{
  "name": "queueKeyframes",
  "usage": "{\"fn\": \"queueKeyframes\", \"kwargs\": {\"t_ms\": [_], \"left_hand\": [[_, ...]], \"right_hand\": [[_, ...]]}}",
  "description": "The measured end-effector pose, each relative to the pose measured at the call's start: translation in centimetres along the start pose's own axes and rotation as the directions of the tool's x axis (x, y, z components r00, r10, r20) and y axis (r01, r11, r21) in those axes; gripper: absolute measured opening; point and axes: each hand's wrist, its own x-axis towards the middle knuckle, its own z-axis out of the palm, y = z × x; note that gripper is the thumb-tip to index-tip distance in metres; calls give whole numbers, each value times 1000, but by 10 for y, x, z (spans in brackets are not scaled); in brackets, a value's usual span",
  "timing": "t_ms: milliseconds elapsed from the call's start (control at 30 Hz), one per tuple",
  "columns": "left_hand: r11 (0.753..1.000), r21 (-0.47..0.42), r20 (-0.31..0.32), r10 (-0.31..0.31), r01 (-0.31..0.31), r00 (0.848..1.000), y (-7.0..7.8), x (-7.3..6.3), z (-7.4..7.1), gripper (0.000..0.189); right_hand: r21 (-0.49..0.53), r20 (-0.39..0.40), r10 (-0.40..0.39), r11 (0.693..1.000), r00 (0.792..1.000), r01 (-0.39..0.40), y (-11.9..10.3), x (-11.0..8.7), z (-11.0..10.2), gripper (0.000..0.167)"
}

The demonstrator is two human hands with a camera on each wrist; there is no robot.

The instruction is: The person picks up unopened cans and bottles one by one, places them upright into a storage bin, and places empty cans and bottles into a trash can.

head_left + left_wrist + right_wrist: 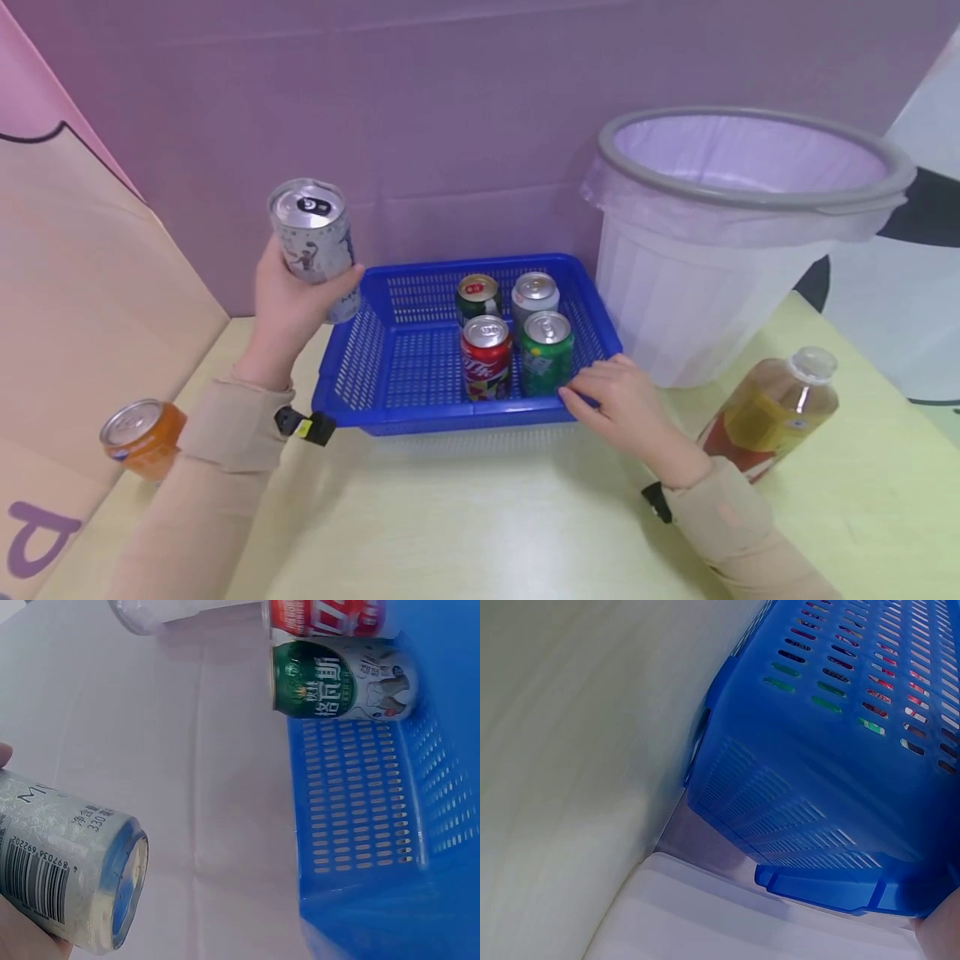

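Note:
My left hand (291,310) holds a white-and-silver patterned drink can (313,250), raised above the left rim of a blue plastic basket (450,415). The can's tab end faces up; its barcode side and base show in the left wrist view. My right hand (621,408) grips the basket's front right corner, fingers curled over the rim. Grouped on the basket's right side stand a red can (487,360), a green can (547,357), a dark green-and-white can (477,298) and a white can (536,293). The basket's left half holds no can.
A white bin (675,292) with a grey rim and a clear liner stands right of the basket. An orange can (146,442) sits at the table's left, by my left forearm. A bottle of yellow-brown liquid (772,408) stands at the right. A purple cloth (450,125) hangs behind.

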Motion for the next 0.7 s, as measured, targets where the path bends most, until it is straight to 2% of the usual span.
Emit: {"fn": "queueKeyframes", "kwargs": {"t_ms": [200, 400, 533, 700], "left_hand": [[1000, 8, 23, 19, -19, 1000, 11, 13, 10, 68], [1000, -14, 50, 25, -24, 998, 17, 20, 24, 65], [1000, -20, 66, 21, -20, 998, 15, 25, 35, 64], [999, -15, 78, 50, -49, 996, 5, 34, 50, 64]], "right_hand": [[3, 2, -3, 1000, 1000, 3, 0, 0, 0, 51], [6, -3, -8, 1000, 1000, 8, 1, 0, 1, 45], [2, -2, -13, 1000, 1000, 13, 1, 0, 1, 47], [8, -4, -8, 1000, 1000, 8, 0, -1, 2, 49]]}}
